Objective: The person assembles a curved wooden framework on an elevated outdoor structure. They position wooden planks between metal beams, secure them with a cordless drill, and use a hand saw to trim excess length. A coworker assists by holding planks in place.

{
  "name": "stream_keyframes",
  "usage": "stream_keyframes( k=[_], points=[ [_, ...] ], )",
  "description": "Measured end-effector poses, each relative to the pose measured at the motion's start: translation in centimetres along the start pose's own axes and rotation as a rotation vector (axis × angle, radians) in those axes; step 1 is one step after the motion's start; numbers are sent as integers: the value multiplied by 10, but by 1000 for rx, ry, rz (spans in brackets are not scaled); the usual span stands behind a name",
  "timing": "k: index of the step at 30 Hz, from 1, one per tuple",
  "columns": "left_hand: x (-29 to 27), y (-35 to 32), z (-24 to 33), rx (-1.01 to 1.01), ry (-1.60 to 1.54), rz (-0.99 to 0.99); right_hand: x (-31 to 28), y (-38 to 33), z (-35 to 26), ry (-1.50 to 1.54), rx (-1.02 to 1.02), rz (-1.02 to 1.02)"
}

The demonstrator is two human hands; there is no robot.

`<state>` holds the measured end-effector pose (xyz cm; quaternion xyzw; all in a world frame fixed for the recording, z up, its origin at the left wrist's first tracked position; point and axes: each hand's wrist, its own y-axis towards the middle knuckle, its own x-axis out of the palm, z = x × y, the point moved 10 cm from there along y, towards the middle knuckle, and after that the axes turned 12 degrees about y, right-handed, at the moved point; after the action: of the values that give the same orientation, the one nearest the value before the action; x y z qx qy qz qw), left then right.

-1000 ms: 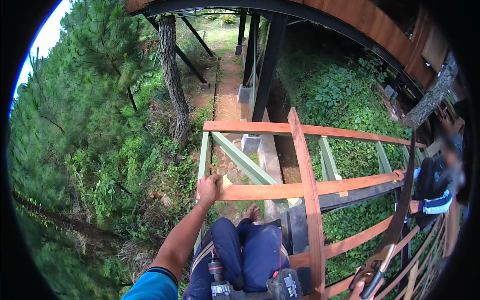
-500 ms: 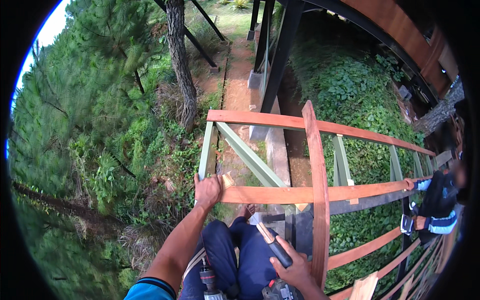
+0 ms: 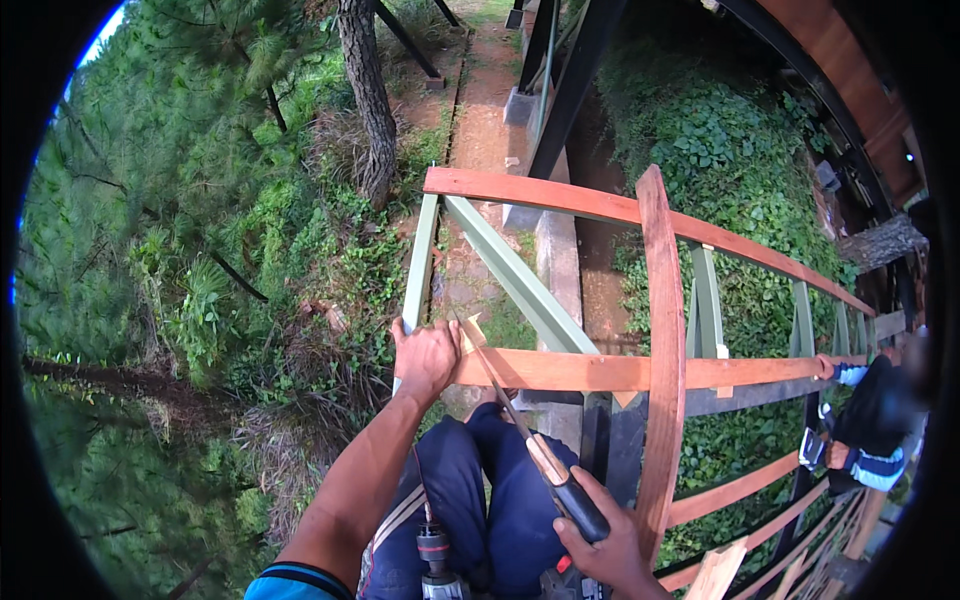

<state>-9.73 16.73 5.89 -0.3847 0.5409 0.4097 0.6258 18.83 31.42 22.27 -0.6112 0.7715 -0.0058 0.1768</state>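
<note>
Head view: left hand clamps reddish plank, right hand grips handsaw; blade across plank, no finished cut visible.

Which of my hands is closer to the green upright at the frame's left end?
Left. Your left hand grips the end of the board by the green upright; your right hand, holding the saw, is farther off, lower right.
</note>
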Motion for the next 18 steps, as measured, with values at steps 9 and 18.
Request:
stream_keyframes(
  k=[9, 18],
  points=[
    [3, 6, -3, -33, -15, 14, 5, -13, -23, 155, 383, 34],
    [5, 6, -1, -10, 54, -145, 53, 115, 48, 44, -73, 44]
  ],
)
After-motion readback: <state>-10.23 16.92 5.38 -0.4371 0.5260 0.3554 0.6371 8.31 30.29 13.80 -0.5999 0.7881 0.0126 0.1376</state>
